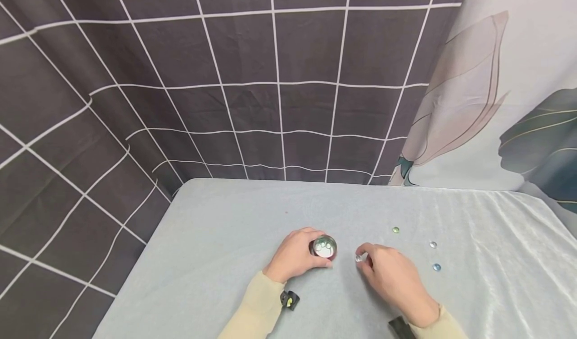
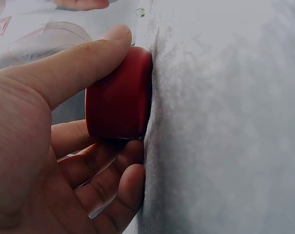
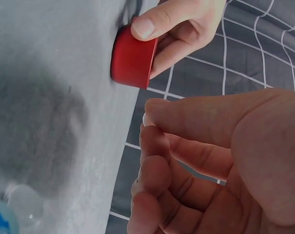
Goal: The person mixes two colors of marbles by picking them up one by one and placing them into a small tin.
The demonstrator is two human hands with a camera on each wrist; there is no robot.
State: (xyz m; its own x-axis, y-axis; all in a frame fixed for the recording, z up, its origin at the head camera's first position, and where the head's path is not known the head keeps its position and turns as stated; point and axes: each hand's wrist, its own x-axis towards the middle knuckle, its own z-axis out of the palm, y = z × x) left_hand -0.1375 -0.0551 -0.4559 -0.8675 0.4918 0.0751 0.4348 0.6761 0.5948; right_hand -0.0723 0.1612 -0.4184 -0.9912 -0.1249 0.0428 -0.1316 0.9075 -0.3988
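My left hand (image 1: 295, 254) holds a small round red cup (image 2: 120, 95) around its side, thumb on one side and fingers on the other. The cup stands on the cloth; from above, its inside looks shiny, with rounded clear shapes in it. Just to the right, my right hand (image 1: 394, 274) pinches a clear glass gem (image 1: 358, 258) between thumb and index finger, a short way from the cup. Only a pale edge of that gem shows in the right wrist view.
On the pale velvety cloth (image 1: 203, 259) to the right lie a green glass gem (image 1: 395, 230), a clear gem (image 1: 433, 245) and a blue gem (image 1: 437, 267). A dark checked curtain (image 1: 239, 103) hangs behind and at the left, with a leaf-patterned curtain (image 1: 469, 158) at the right.
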